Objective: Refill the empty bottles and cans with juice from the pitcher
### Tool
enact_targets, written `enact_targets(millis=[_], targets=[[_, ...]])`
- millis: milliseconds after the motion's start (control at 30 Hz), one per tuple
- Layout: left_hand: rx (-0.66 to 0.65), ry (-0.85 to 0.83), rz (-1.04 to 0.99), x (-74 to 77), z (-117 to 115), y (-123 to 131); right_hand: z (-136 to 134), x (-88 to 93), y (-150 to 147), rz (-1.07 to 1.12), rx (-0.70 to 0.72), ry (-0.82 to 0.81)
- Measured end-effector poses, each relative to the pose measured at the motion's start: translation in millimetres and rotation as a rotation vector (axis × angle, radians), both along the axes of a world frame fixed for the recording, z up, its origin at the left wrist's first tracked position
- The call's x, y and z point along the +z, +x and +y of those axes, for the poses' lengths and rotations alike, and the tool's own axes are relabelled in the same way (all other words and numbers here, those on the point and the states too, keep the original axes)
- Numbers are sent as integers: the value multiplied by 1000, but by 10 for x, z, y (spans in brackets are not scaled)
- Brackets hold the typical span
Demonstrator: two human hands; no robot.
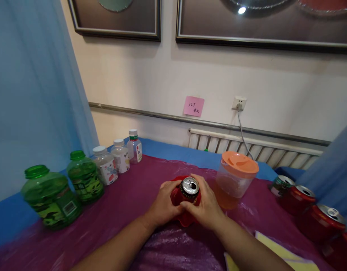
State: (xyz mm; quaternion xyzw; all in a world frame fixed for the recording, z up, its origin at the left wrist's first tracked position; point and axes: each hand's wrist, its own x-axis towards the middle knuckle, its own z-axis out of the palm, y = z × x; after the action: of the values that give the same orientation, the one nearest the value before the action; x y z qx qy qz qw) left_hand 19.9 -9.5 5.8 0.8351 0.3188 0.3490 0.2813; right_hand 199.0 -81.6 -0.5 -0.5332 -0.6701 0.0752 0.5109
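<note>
Between both my hands is a red drink can [187, 194], upright, its silver top facing up with the mouth hole open. My left hand [165, 201] wraps around its left side. Around the right side curl the fingers of my right hand [206, 203], and the two thumbs almost meet at the front. Beneath the can a red dish-like thing [186, 219] shows at its edge; the hands cover most of it. To the right of my right hand stands a clear plastic jug [232, 182] with an orange lid [239, 163] and amber liquid low inside.
On the left stand green bottles [53, 197] and several clear bottles with white caps [105, 165]. Several cans [297, 199] line the right edge. A yellow cloth or paper [271, 244] lies under my right forearm. Purple plastic sheeting [151, 180] covers the blue table.
</note>
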Motion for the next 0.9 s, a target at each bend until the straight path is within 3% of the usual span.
enact_targets(millis=[167,333,500,633,767,900], targets=[[2,1,2,36,-25,21,28,-53,-51,86,-10,-41],[-55,-35,22,12,6,26,30,20,-25,131,-13,-38],[-48,-40,14,-62,83,-6,31,208,51,151,-102,-12],[-38,-28,-37,-30,95,-18,4,441,143,164,-129,15],[8,27,-53,10,157,2,-228,616,263,318,-112,80],[39,74,-50,-71,317,70,-745,575,499,414,-240,98]])
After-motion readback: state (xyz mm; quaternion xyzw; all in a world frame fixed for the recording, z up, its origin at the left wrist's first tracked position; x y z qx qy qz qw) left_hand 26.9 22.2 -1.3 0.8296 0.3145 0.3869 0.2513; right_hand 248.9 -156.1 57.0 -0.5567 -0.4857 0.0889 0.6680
